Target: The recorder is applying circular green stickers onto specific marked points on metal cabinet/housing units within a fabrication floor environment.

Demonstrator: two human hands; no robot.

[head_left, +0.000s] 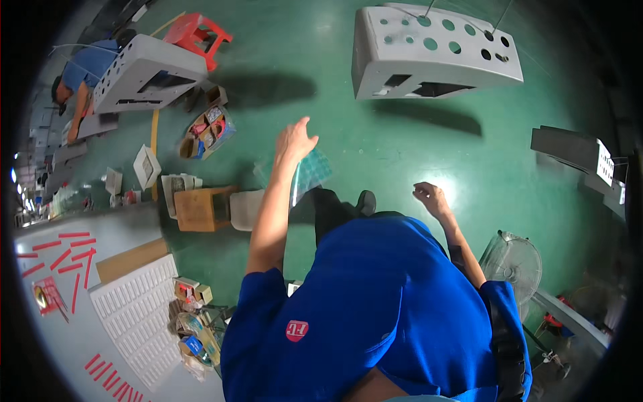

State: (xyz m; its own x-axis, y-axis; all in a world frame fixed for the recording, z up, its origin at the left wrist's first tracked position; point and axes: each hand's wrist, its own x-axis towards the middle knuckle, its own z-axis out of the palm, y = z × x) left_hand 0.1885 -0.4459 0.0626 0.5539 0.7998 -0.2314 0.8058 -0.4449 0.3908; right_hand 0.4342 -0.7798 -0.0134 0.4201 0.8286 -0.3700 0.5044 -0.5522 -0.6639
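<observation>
Nearest the lens: blue shirt front [375, 315], both forearms rising from it.

Left hand [295, 141] raised high over the green floor [321, 74], fingers spread and thumb out, so a wide grip. Clear plastic sheet [311, 171] with a teal dotted patch just under that hand, running down beside the forearm, upper edge meeting the palm side. Contact hidden behind the hand, so cannot tell whether pinched or only resting against it.

Right hand [431, 197] lower and well apart from the sheet, curled into a loose narrow grip, nothing visible in it.

Handling, as judged from this: thin and floppy-looking sheet, likely to bow or swing if carried by one corner. Best pinched along the top edge, kept hanging plumb, steadied low down with the free right hand. Worth keeping fingertips off the dotted patch and the sheet clear of the dark trouser leg [335, 208] below.

Further out, left: wooden box [201, 209] on the floor, open carton of small parts [207, 127] beyond it. Desk [100, 234] at the left rim with red strips [63, 258] and a white gridded tray [137, 315]. Round fan guard [512, 258] at right.

Farthest: grey sheet-metal housing [435, 50] with round holes hung on wires ahead, a second housing [144, 70] at upper left, a co-worker [80, 74] in blue beside it, red stool [197, 33] behind
</observation>
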